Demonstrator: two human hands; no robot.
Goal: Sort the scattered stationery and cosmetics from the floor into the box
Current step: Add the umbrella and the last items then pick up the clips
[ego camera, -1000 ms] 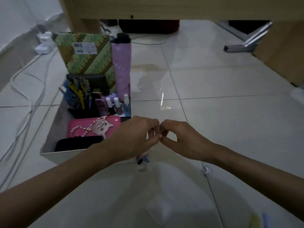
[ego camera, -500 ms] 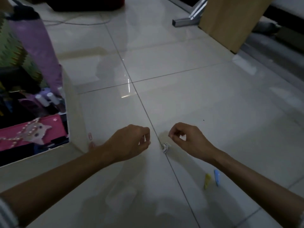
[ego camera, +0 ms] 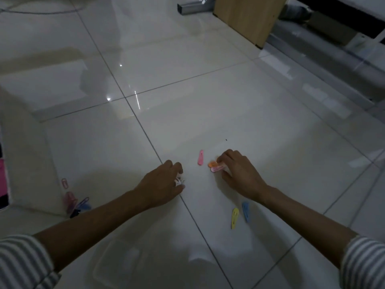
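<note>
My left hand point(ego camera: 164, 183) is down on the tiled floor with its fingers curled round a small white clip point(ego camera: 179, 181). My right hand point(ego camera: 239, 174) pinches a pink hair clip point(ego camera: 216, 169) and an orange hair clip point(ego camera: 212, 164) on the floor. Another pink hair clip point(ego camera: 200, 157) lies just left of them. A yellow hair clip point(ego camera: 235, 217) and a blue hair clip point(ego camera: 246, 211) lie under my right forearm. The white box point(ego camera: 25, 163) shows only its wall at the left edge.
Coloured paper clips point(ego camera: 71, 200) and a small black clip lie against the box's right wall. A wooden panel point(ego camera: 248, 17) and a metal bar stand at the far right. A cable point(ego camera: 41, 11) runs across the far floor.
The view has swung right and down, leaving the box at the left edge. My left hand came down onto the white clip, and my right hand reached onto the pink and orange hair clips.
</note>
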